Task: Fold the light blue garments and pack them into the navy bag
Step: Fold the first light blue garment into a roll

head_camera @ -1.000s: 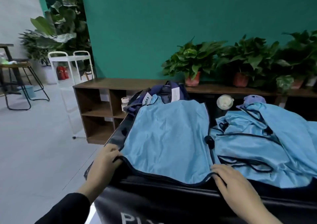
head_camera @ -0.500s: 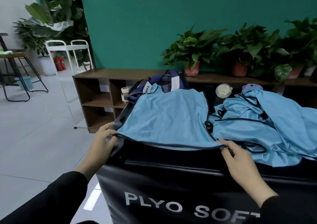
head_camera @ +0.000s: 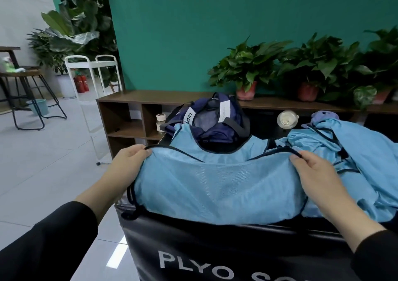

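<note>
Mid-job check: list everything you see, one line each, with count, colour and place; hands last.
folded garment: 1, light blue, black bench front
garment pile: count unclear, light blue, bench right
navy bag: 1, navy, open behind garment
black bench: 1, black, foreground
shelf unit: 1, brown, along wall
potted plants: 3 or more, green, on shelf
cart: 1, white, left
left hand: pinches garment's left edge
right hand: pinches right edge

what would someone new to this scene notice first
Most striking is the light blue garment spread over the black padded surface, its near edge folded up and gripped at each corner by the left hand and right hand. Just behind it sits the open navy bag, and a heap of more light blue garments lies to the right.
</note>
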